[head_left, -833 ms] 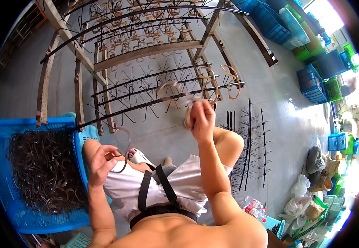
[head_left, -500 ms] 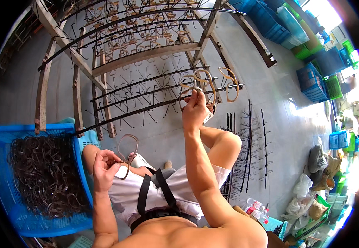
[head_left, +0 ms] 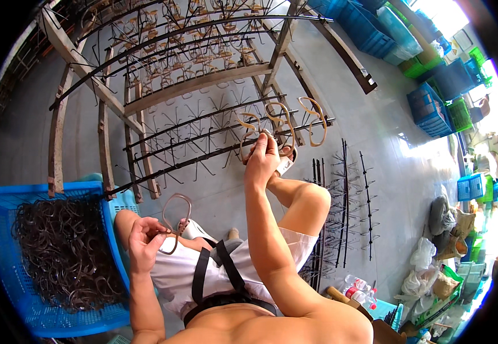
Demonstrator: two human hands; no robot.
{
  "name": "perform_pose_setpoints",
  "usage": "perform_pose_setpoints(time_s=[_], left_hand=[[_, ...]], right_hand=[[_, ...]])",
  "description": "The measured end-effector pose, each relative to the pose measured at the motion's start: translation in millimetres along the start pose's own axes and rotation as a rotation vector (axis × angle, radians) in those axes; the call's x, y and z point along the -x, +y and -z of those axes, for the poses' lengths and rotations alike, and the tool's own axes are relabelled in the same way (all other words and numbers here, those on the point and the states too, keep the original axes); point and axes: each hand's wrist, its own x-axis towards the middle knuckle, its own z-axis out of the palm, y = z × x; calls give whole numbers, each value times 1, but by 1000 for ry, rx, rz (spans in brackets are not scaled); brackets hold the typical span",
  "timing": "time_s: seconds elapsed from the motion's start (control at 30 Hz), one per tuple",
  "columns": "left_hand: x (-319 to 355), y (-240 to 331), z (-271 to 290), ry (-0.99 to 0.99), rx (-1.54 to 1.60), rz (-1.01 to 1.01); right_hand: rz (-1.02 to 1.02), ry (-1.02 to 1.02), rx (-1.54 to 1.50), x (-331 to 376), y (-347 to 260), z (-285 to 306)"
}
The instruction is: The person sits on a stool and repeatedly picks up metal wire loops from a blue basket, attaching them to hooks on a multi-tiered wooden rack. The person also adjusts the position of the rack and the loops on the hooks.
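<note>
My left hand [head_left: 144, 245] is closed in a pinch on a brown looped frame [head_left: 187, 211], shaped like a spectacle front, held over my lap. Ahead, my right hand [head_left: 263, 163] reaches to the near hooked rod [head_left: 189, 162] of a rack. Its fingers are pressed together on a tan looped frame [head_left: 248, 121] of similar shape; the fingers hide part of it. Two more tan frames hang just right of this hand, a middle one [head_left: 287, 117] and an outer one [head_left: 319, 121]. A blue basket [head_left: 8, 192] at my left holds a heap of dark brown looped frames [head_left: 65, 252].
The wooden rack [head_left: 203, 86] stands ahead, with many tan frames on its farther rods. Thin wire hooks stick out from the nearer rods. Loose hooked rods [head_left: 345, 200] lie on the floor at right. Blue crates [head_left: 429, 112], bags [head_left: 424, 255] and plastic bottles [head_left: 361, 292] lie farther right.
My right hand has shifted slightly left and nearer, and the tan frame at its fingertips has moved left with it. My left hand keeps its pinch on the brown frame. The view has shifted slightly.
</note>
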Motion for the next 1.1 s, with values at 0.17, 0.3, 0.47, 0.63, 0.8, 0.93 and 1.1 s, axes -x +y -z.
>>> perform_pose_setpoints(time_s=[0.17, 0.3, 0.47, 0.63, 0.8, 0.93, 1.1], left_hand=[[0, -3, 3, -7, -1, 8], [0, -6, 1, -18, 33, 32], [-1, -5, -5, -25, 14, 40], [-2, -8, -6, -15, 33, 69], [-4, -12, -7, -26, 34, 86], [-4, -16, -6, -34, 26, 87], [-3, -15, -5, -22, 23, 81]], right_hand=[[-164, 80, -279, 1, -2, -2], [-359, 140, -571, 6, -4, -5], [-352, 108, -635, 4, -7, -6], [-290, 49, -535, 2, -11, -8], [-200, 12, -496, 8, -5, -9], [-116, 24, -501, 5, -1, -10], [-181, 9, -466, 1, -5, -7]])
